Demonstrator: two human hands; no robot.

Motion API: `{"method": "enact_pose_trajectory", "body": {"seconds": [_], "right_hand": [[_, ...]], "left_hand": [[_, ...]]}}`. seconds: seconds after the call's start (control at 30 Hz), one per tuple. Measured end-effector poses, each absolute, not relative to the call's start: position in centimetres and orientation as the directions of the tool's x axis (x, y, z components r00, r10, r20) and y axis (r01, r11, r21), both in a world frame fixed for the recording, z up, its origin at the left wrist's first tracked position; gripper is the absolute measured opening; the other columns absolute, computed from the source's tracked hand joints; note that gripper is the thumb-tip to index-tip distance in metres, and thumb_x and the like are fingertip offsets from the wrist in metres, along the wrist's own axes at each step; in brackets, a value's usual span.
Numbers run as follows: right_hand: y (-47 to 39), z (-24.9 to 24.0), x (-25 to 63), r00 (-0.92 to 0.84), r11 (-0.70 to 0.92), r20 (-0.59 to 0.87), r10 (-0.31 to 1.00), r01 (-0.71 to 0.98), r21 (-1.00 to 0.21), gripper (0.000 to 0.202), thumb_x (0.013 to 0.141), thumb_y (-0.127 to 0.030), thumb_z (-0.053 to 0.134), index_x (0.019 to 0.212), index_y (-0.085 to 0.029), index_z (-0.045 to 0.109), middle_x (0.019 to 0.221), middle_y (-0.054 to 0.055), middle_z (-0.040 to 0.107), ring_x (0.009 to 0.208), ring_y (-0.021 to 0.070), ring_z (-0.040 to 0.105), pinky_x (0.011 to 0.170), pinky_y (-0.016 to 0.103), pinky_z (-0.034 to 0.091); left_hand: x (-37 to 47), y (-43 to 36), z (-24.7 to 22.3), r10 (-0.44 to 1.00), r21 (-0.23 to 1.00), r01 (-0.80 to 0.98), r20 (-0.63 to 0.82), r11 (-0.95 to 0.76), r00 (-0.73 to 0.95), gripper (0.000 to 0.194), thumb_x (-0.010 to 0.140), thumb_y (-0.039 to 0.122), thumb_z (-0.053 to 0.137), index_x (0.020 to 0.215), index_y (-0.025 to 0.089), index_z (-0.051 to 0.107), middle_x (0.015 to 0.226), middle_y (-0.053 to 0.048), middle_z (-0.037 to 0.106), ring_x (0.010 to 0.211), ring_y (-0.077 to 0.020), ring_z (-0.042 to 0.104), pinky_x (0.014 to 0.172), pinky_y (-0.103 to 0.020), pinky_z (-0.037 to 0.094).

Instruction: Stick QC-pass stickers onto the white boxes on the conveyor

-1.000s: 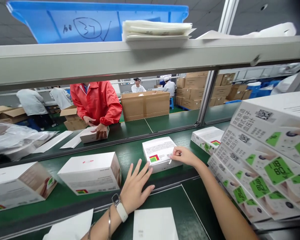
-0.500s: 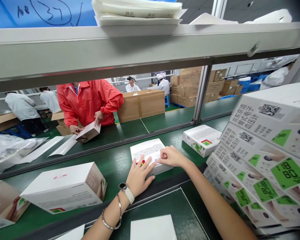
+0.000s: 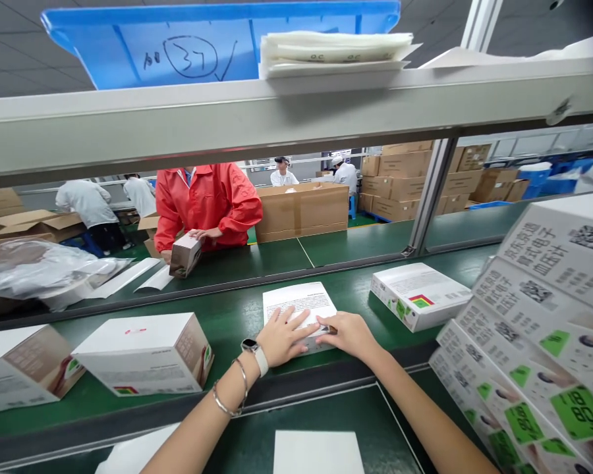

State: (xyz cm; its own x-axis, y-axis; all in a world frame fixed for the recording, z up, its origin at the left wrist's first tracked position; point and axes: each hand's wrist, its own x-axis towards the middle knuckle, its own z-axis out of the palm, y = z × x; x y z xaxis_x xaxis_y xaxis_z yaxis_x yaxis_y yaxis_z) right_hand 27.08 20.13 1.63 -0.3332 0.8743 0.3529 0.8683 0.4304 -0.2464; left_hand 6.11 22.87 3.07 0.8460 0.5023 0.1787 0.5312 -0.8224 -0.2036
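Observation:
A white printed carton (image 3: 296, 297) lies on the green conveyor belt in front of me. My left hand (image 3: 282, 337) rests flat on its top, fingers spread, hiding part of the print and front side. At the carton's right end is my right hand (image 3: 348, 334), its fingers and thumb curled together around the near right corner. A small brownish patch shows between those fingers, too little to identify. The two hands almost touch at the fingertips.
Further white cartons stand on the belt, one to the right (image 3: 419, 295) and one to the left (image 3: 141, 352). Blood pressure monitor boxes (image 3: 538, 342) are stacked at right. A shelf beam (image 3: 227, 118) crosses above. Opposite, a person in a red jacket (image 3: 207, 204) handles a carton.
My right hand has gone from a tight fist-like pinch to a wider grip at the carton's corner. My left hand stays on top. The view has shifted, and the red-jacketed person's carton is turned.

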Motion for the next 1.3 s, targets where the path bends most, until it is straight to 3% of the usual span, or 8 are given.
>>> {"method": "enact_pose_trajectory", "body": {"seconds": [0.23,0.4,0.53,0.63,0.7,0.83,1.03,1.3], "right_hand": [[19.9,1.5,25.3,-0.326,0.466,0.39,0.861,0.812,-0.35,0.036,0.07,-0.047,0.057,0.098,-0.025,0.064,0.07,0.003,0.066,0.071,0.0188,0.057,0.059,0.025,0.037],[20.3,1.2,25.2,-0.024,0.284,0.303,0.953,0.426,-0.859,0.038,0.069,-0.049,0.055,0.09,-0.019,0.067,0.058,0.001,0.058,0.051,0.0121,0.048,0.047,0.022,0.034],[22.3,0.5,24.8,0.253,0.019,-0.017,0.967,-0.139,-0.99,0.043,0.068,-0.05,0.055,0.092,-0.015,0.061,0.042,-0.007,0.04,0.035,0.0057,0.03,0.033,0.018,0.019],[23.6,-0.1,23.3,0.173,-0.077,-0.112,0.979,-0.195,-0.978,0.042,0.065,-0.05,0.059,0.077,-0.011,0.061,0.037,-0.007,0.038,0.031,0.0052,0.029,0.03,0.018,0.017],[23.8,-0.2,22.1,0.085,-0.113,-0.133,0.987,-0.21,-0.971,0.039,0.061,-0.048,0.063,0.07,-0.01,0.061,0.043,-0.001,0.051,0.036,0.0088,0.042,0.031,0.019,0.025],[23.0,0.4,21.0,0.0,-0.091,-0.093,0.996,-0.245,-0.965,0.038,0.057,-0.039,0.069,0.082,-0.011,0.064,0.073,0.007,0.065,0.063,0.0175,0.058,0.046,0.023,0.043],[22.0,1.0,21.5,0.036,0.176,0.173,0.984,-0.181,-0.968,0.065,0.064,-0.041,0.064,0.12,-0.013,0.047,0.07,0.0,0.063,0.066,0.0159,0.055,0.061,0.028,0.045],[16.4,1.3,22.4,0.024,0.27,0.288,0.957,0.28,-0.921,0.038,0.082,-0.044,0.037,0.088,-0.015,0.06,0.058,-0.001,0.05,0.051,0.0107,0.042,0.047,0.022,0.032]], "left_hand": [[4.1,21.3,2.1,0.507,-0.279,0.556,0.232,-0.783,0.83,0.05,0.085,0.033,0.044,0.13,0.036,0.023,0.137,0.002,0.027,0.121,-0.0303,0.026,0.092,-0.05,0.027],[1.6,19.5,2.2,0.515,-0.179,0.569,0.272,-0.803,0.813,0.043,0.084,0.018,0.047,0.12,0.041,0.041,0.138,0.005,0.024,0.123,-0.0312,0.022,0.094,-0.053,0.023],[-0.8,19.9,2.3,0.671,0.313,0.595,0.402,-0.74,0.623,0.029,0.083,0.033,0.048,0.111,0.034,0.053,0.132,0.002,0.036,0.122,-0.0248,0.028,0.1,-0.045,0.021],[-2.0,21.7,1.5,0.905,0.769,0.484,0.398,-0.418,0.149,0.044,0.085,0.037,0.041,0.126,0.023,0.036,0.132,-0.007,0.036,0.121,-0.0231,0.031,0.098,-0.041,0.028],[-2.3,22.9,0.9,0.951,0.874,0.382,0.304,-0.301,0.056,0.047,0.085,0.038,0.04,0.128,0.019,0.033,0.126,-0.012,0.043,0.114,-0.0246,0.041,0.091,-0.041,0.038],[-2.3,23.4,0.9,0.946,0.9,0.297,0.281,-0.319,0.164,0.05,0.084,0.035,0.045,0.128,0.018,0.03,0.118,-0.01,0.051,0.103,-0.0215,0.052,0.084,-0.035,0.045],[-2.0,21.7,3.2,0.857,0.821,0.259,0.511,-0.51,0.066,0.074,0.079,0.034,0.053,0.134,0.024,0.005,0.138,-0.008,0.022,0.122,-0.0214,0.03,0.097,-0.035,0.032],[-4.6,19.1,5.4,0.668,0.385,0.773,0.741,-0.505,0.068,0.038,0.076,0.037,0.055,0.11,0.02,0.049,0.134,-0.01,0.027,0.12,-0.0285,0.029,0.096,-0.045,0.027]]}}
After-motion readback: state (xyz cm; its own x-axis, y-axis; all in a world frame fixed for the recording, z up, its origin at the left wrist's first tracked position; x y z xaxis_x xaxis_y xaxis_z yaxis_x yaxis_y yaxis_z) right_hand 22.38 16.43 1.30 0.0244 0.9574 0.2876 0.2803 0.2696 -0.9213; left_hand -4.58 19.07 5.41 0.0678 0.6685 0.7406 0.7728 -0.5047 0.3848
